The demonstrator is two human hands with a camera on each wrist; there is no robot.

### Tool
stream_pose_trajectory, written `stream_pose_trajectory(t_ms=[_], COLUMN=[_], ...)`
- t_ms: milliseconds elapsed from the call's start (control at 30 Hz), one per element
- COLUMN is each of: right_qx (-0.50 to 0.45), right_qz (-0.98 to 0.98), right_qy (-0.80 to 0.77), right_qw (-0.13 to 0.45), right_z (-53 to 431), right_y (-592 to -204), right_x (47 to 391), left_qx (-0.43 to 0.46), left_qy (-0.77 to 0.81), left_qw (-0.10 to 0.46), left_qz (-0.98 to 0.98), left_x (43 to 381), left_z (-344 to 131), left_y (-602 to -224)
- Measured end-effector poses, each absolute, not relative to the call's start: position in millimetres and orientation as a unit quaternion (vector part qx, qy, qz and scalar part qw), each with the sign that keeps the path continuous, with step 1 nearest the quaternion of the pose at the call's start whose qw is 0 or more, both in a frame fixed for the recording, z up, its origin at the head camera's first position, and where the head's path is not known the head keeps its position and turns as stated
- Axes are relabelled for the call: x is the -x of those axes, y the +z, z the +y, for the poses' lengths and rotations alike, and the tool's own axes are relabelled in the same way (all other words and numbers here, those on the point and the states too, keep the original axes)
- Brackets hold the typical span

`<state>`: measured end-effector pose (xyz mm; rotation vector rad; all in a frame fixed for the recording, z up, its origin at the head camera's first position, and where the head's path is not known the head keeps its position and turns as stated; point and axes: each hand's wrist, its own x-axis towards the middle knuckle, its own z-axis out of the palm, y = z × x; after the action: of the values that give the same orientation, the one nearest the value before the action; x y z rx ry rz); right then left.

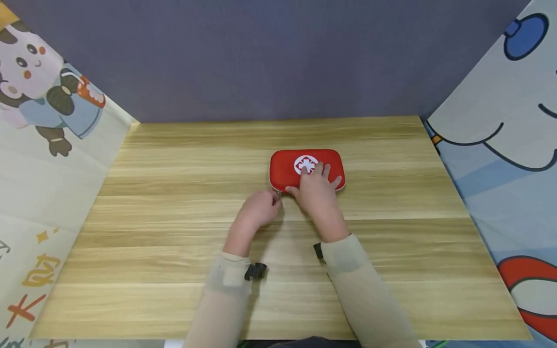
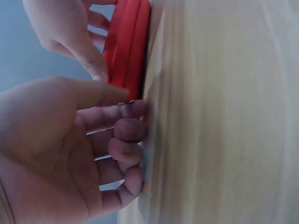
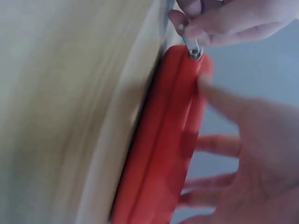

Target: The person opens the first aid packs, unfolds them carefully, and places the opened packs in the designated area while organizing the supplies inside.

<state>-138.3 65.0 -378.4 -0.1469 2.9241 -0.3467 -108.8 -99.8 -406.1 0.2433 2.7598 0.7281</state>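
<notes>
A red zippered first-aid case [image 1: 283, 166] with a white round cross emblem lies flat on the table. At its near left corner my left hand [image 1: 259, 208] pinches the metal zipper pull [image 3: 190, 42] between thumb and index finger, the other fingers curled below. The pull sticks out from the corner in the right wrist view. My right hand [image 1: 317, 192] rests on top of the case with fingers spread, partly covering the emblem, its thumb at the near edge. In the left wrist view the pull is mostly hidden by the fingertips.
The wood-grain table [image 1: 174, 217] reaches a dark grey wall [image 1: 278, 58] at the back. Panels printed with cartoons stand on the left [image 1: 52, 183] and right [image 1: 491, 183]. Dark wrist cameras sit on both sleeves.
</notes>
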Motion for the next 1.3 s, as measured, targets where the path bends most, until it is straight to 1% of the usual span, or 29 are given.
stream_pose_trajectory(t_ms=[100, 200, 300, 400, 467, 767, 900, 1033, 1300], right_qx=[0.077, 0.097, 0.104, 0.112, 0.119, 0.162, 0.187, 0.198, 0.186], right_qz=[0.981, 0.974, 0.97, 0.967, 0.966, 0.954, 0.949, 0.95, 0.962], right_qy=[-0.141, -0.165, -0.178, -0.183, -0.183, -0.197, -0.192, -0.171, -0.144], right_qw=[0.105, 0.118, 0.132, 0.137, 0.135, 0.161, 0.165, 0.168, 0.139], right_z=[70.3, 74.6, 75.7, 73.9, 75.6, 84.0, 80.3, 69.9, 57.4], right_y=[-379.2, -378.1, -379.0, -381.9, -383.8, -371.2, -367.0, -371.5, -384.5], right_x=[137.8, 137.7, 137.1, 136.6, 136.8, 133.2, 130.8, 127.7, 124.4], left_qx=[-0.077, -0.03, 0.029, 0.055, 0.056, 0.021, 0.024, 0.033, 0.046], left_qy=[0.256, 0.291, 0.348, 0.394, 0.413, 0.443, 0.455, 0.468, 0.525], left_qw=[0.163, 0.179, 0.159, 0.124, 0.115, 0.128, 0.128, 0.136, 0.165], left_qz=[0.95, 0.939, 0.924, 0.909, 0.902, 0.887, 0.881, 0.873, 0.834], left_x=[108.8, 108.0, 110.0, 113.7, 116.8, 117.4, 120.5, 123.5, 125.1], left_z=[-104.6, -114.0, -121.6, -123.9, -120.9, -114.9, -111.2, -107.9, -105.0], left_y=[-402.1, -397.0, -393.8, -393.6, -396.0, -403.0, -402.4, -402.4, -404.4])
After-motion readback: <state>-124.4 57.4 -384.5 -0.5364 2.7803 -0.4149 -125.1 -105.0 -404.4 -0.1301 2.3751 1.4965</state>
